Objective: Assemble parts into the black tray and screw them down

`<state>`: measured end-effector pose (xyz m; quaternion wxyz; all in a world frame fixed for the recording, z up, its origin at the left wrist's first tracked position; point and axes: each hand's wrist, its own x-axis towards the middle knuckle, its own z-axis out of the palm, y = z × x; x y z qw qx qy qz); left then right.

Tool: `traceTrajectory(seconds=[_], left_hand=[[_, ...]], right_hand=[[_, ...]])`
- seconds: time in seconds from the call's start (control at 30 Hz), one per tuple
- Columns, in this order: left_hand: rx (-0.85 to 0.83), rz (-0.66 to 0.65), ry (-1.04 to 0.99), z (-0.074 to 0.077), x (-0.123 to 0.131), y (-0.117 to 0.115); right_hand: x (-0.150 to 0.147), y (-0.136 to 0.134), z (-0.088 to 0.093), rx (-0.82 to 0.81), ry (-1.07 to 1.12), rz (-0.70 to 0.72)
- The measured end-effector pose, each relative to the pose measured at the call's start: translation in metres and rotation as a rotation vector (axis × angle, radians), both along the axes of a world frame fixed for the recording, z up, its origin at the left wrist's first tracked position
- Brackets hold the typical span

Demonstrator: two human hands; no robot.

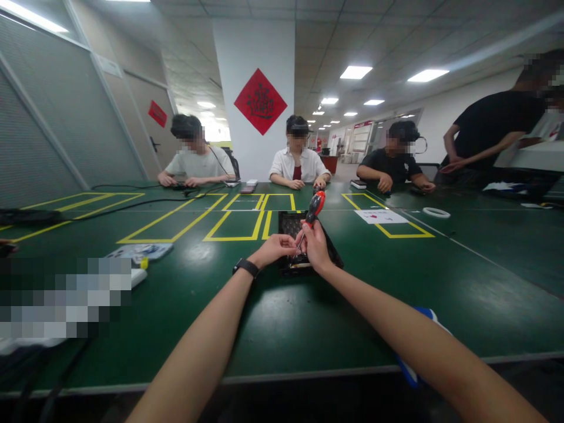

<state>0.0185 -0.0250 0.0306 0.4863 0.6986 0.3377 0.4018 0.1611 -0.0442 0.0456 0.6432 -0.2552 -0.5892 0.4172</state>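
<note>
A screwdriver with a red and black handle tilts up to the right, its shaft slanting down toward my fingers. My right hand is closed round its lower part. Close beside it, my left hand pinches near the screwdriver's tip; whatever lies between those fingertips is too small to make out. Both hands are over an open black case on the green table. The inside of the case is partly hidden by my hands.
Yellow tape outlines mark the green table. A printed sheet and a white tape ring lie to the right. At left are a patterned flat object and black cables. Several people sit or stand across the table.
</note>
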Motion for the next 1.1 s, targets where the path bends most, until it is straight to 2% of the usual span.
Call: traceTrajectory(seconds=[0.43, 0.7, 1.1], left_hand=[[0.028, 0.079, 0.033, -0.0039, -0.0013, 0.0026], [0.011, 0.025, -0.059, -0.0036, 0.0, 0.0028], [0.003, -0.061, 0.017, -0.0041, -0.0046, 0.0059]], right_hand=[[0.0003, 0.0016, -0.0003, -0.01, 0.0, -0.012], [-0.0008, -0.0007, 0.0018, 0.013, 0.012, -0.007], [0.0002, -0.0006, 0.0018, 0.003, 0.007, 0.01]])
